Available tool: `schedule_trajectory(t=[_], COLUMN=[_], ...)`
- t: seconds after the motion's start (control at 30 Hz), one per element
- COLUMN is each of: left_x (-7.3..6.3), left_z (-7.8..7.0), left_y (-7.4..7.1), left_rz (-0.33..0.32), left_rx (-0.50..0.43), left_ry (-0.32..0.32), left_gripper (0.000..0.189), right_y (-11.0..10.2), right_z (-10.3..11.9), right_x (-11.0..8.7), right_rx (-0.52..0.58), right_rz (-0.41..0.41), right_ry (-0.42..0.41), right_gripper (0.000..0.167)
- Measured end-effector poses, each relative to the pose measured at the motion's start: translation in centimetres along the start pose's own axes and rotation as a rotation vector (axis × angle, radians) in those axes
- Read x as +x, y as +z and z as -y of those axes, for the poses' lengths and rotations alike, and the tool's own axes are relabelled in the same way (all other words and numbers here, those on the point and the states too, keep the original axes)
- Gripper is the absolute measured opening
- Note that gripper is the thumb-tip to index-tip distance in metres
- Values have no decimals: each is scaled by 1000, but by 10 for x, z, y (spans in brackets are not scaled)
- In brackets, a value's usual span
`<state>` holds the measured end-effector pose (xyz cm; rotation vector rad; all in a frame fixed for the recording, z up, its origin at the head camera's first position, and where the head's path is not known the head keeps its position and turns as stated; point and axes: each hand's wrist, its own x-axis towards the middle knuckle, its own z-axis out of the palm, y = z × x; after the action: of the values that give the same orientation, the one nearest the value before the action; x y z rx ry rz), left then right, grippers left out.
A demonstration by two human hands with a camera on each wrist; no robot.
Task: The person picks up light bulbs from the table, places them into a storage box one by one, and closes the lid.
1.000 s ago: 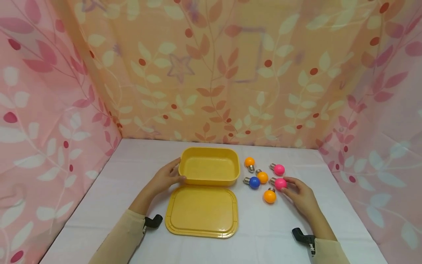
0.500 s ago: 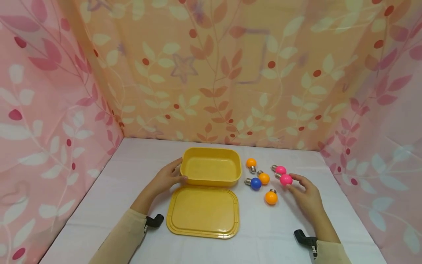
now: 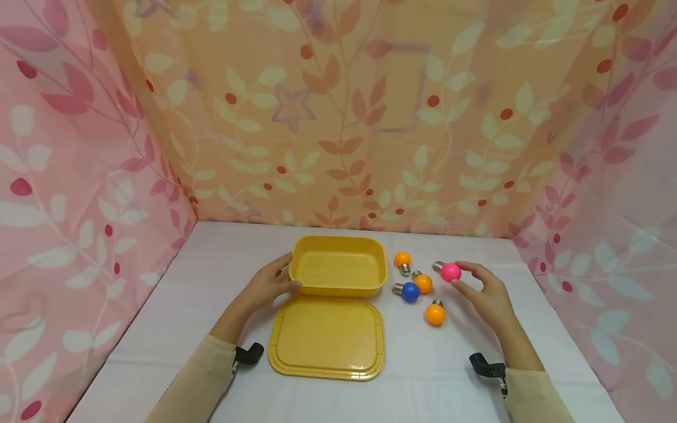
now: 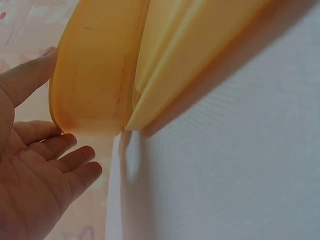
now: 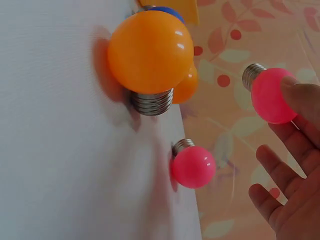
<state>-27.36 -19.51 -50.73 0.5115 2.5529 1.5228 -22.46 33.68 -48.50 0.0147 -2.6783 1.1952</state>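
My left hand (image 3: 266, 286) rests against the left end of a yellow plastic box (image 3: 338, 286), its thumb and fingers spread around that end. In the left wrist view the other fingers extend loosely beside the box wall (image 4: 92, 75). The box is open-topped and has nothing in it. My right hand (image 3: 491, 301) pinches a pink light bulb (image 3: 451, 272) by its globe between thumb and fingers, metal screw base pointing left. The right wrist view shows this bulb (image 5: 270, 97) raised off the table, and a second pink bulb (image 5: 194, 166) lying there, which the held one covers in the head view.
A yellow lid (image 3: 326, 339) lies flat in front of the box. Between box and right hand lie a blue bulb (image 3: 409, 292) and orange bulbs at the back (image 3: 402, 259), middle (image 3: 423, 284) and front (image 3: 435, 315). Patterned cloth (image 3: 338, 117) walls the white table.
My right hand has lifted the nearer pink bulb and carried it away toward the back, over the other pink bulb. The left hand stays at the box.
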Motion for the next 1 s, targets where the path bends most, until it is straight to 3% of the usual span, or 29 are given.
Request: schedule_trajectory(t=[0.27,0.5,0.8,1.0], left_x=[0,1,-1,-1], left_z=[-2,1,0,-1], left_y=[0,2,2,2], left_rz=[-3,-8,-8,-3], left_rx=[0,-3,-25,-30], left_ry=[-10,1,7,15], left_gripper=[90,88,88,87], right_y=[-7,-10,-7,-4], right_z=[23,46,74,92], right_x=[14,29,50,66], right_rx=[-32,-40,-85,-66], right_rz=[58,98,205,266], right_ry=[-15,-86,-130,-201], right_gripper=[65,58,63,56])
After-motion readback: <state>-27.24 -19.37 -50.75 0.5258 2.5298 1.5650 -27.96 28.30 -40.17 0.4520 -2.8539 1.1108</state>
